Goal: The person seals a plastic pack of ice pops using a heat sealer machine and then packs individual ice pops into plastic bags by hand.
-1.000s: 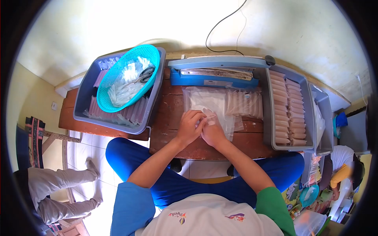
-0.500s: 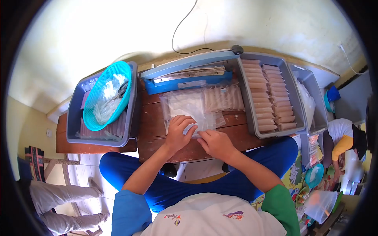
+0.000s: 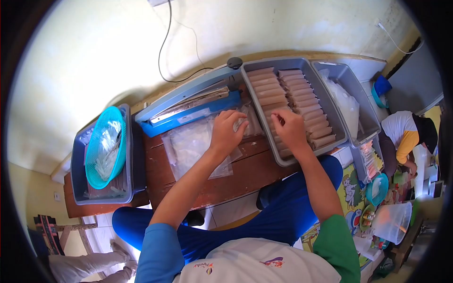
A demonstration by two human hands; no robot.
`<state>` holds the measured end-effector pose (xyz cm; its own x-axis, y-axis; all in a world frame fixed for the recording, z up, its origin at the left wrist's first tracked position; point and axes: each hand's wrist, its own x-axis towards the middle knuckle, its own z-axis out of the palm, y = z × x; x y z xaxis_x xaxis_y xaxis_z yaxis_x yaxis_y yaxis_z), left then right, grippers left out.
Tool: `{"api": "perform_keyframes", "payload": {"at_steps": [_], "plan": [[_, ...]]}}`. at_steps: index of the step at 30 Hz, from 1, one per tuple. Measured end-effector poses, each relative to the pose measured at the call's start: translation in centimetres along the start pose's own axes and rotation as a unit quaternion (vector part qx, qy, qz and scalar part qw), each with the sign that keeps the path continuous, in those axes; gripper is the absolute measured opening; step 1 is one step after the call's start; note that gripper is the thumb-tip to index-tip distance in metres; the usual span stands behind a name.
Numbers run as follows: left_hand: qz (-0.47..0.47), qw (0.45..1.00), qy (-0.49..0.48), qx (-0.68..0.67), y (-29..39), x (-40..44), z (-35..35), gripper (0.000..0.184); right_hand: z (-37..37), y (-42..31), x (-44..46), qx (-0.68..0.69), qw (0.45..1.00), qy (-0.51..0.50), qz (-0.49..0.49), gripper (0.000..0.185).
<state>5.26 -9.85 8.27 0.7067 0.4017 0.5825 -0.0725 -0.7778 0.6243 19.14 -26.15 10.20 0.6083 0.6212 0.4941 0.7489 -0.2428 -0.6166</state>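
My left hand is over the wooden table, beside a pack of filled tubes; its fingers are apart and curved, with nothing seen in them. My right hand is above the grey crate, its fingertips pinched together over rows of pinkish filled tubes. Whatever the pinch may hold is too small to make out. Clear plastic bags lie flat on the table, left of my left hand. Behind them stands the blue sealer with its long arm raised.
At the left, a turquoise basket with plastic pieces rests on a dark crate. Another grey crate holds a white bag. A person bends at the far right; another person's legs show lower left.
The view has turned to the right. Both hands have parted and moved away from the plastic bags, my right one to the crate of tubes and my left one near the pack.
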Motion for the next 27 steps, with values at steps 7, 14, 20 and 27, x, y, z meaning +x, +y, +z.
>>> {"api": "perform_keyframes", "payload": {"at_steps": [7, 14, 20, 27], "plan": [[0.003, 0.998, -0.020, 0.051, -1.3, 4.4, 5.1, 0.019, 0.1, 4.9, 3.4, -0.068, 0.997, -0.019, 0.037, 0.015], [0.003, 0.973, -0.054, 0.222, -0.8, 7.5, 7.3, 0.023, 0.7, 8.6, 5.8, -0.112, 0.988, -0.031, 0.100, 0.030], [-0.041, 0.924, -0.176, 0.337, 0.7, 9.1, 7.7, 0.026, 1.3, 10.2, 6.1, -0.018, 0.978, -0.052, 0.202, 0.041], [-0.045, 0.928, -0.172, 0.326, 0.0, 8.8, 8.0, 0.023, 1.3, 10.3, 6.4, 0.046, 0.964, 0.006, 0.261, 0.041]]}}
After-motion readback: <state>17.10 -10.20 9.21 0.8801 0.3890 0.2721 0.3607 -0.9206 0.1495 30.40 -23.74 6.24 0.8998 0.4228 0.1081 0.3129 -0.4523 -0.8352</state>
